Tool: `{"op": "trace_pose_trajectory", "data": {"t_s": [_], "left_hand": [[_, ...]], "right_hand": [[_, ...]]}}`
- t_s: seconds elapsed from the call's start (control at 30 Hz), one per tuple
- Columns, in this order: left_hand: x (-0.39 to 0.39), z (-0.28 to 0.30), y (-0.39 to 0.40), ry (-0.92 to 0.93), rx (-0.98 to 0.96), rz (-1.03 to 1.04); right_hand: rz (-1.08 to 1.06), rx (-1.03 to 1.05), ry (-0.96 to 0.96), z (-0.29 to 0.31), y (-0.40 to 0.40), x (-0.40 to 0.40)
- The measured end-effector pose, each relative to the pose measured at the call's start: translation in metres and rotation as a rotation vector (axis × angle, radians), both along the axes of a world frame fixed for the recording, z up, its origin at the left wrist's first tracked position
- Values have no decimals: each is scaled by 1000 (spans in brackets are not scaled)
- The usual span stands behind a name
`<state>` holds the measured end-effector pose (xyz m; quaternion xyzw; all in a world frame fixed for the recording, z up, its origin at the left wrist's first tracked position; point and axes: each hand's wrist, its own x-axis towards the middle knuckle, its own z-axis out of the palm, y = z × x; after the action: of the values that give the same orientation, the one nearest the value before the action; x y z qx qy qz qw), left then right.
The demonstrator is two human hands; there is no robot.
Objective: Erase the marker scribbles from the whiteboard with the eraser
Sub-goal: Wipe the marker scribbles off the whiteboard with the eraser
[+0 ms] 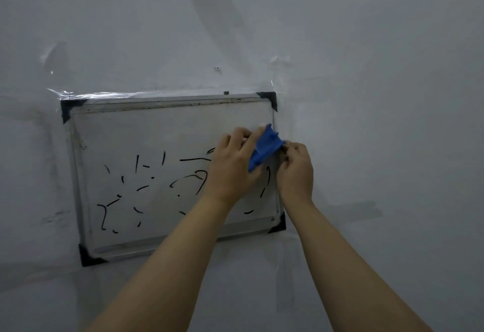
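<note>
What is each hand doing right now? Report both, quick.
Left hand: fingers closed on the blue eraser, over the whiteboard.
Right hand: fingers pinching the eraser's right end.

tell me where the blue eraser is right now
In the head view the blue eraser is held between the left hand and right hand, against the whiteboard's right edge.
</note>
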<state>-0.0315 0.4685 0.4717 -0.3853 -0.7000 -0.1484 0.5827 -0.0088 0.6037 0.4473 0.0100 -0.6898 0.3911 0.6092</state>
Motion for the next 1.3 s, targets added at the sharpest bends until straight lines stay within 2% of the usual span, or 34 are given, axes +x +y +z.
{"op": "trace_pose_trajectory", "data": {"t_s": [0.03, 0.13, 0.17, 0.3, 0.37, 0.5, 0.53, 0.7, 0.9, 1.03, 1.1, 1.23, 1.3], "left_hand": [[-1, -1, -4, -1, 49, -1], [-1, 5, -15, -79, 363, -13], [0, 3, -15, -84, 396, -2], [0, -19, -9, -46, 146, 30], [0, -15, -15, -23, 96, 20], [0, 3, -33, -47, 308, 29], [1, 2, -31, -53, 309, 32], [2, -26, -16, -31, 11, 44], [4, -15, -15, -74, 243, 44], [6, -35, -2, -57, 17, 46], [5, -32, -6, -34, 9, 49], [3, -15, -20, -97, 299, 35], [5, -17, -19, -99, 299, 55]], "right_hand": [[-8, 9, -1, -2, 0, 0], [-19, 22, -15, -8, 1, 1], [-17, 18, -17, -8, 1, 1], [2, 14, -31, -10, 2, 2], [32, 9, -41, -11, 5, 2], [68, -23, -62, -14, 4, 0], [67, -36, -67, -13, 2, 1], [94, -140, -88, -13, -7, -2], [18, -13, -121, -24, -8, 2], [162, -129, -120, -21, -10, 6], [179, -141, -130, -22, -8, 7], [137, -78, -152, -27, -3, 9], [138, -84, -148, -27, -4, 10]]}}
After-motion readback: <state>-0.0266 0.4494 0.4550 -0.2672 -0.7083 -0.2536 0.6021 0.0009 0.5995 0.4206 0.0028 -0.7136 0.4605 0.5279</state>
